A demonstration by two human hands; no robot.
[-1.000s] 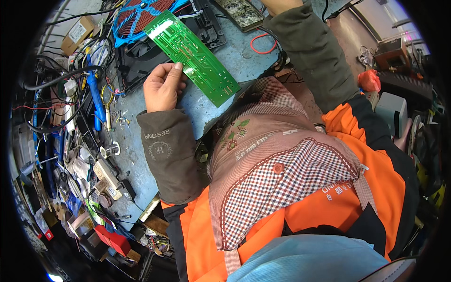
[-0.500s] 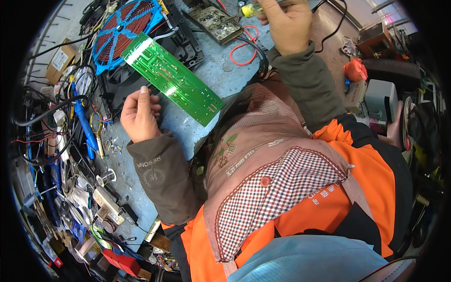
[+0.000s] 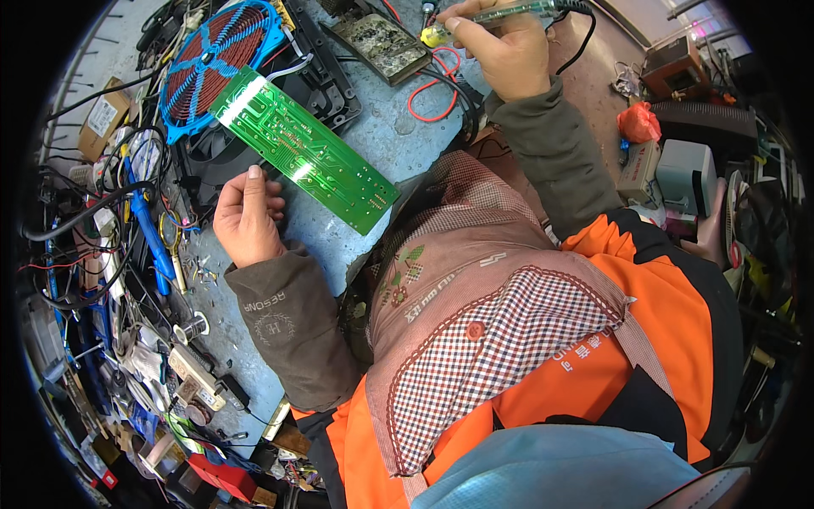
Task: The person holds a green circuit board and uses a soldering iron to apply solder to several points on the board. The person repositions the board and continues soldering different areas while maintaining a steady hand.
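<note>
A long green circuit board point(image 3: 309, 157) is held tilted above the blue bench by my left hand point(image 3: 248, 216). Its thumb and curled fingers are closed at the near long edge; the exact grip under the board is hidden. Shiny solder joints and traces face up. My right hand point(image 3: 509, 55) is wrapped round a soldering iron point(image 3: 513, 11) with a clear handle, a yellow collar and a black cord. Beside the collar lies a shallow metal tray point(image 3: 381, 51) of dark, crusty residue. I cannot make out the iron's tip.
Behind the board sit a blue-and-red round coil point(image 3: 225, 64) and a black plastic housing point(image 3: 326, 93). A red wire point(image 3: 432, 93) loops near the tray. Tools, cables, a solder spool point(image 3: 192, 327) and a power strip point(image 3: 195, 377) crowd the left.
My right hand has turned and shifted slightly left, bringing the iron's clear handle and cord into sight. The board and my left hand appear slightly farther left and lower.
</note>
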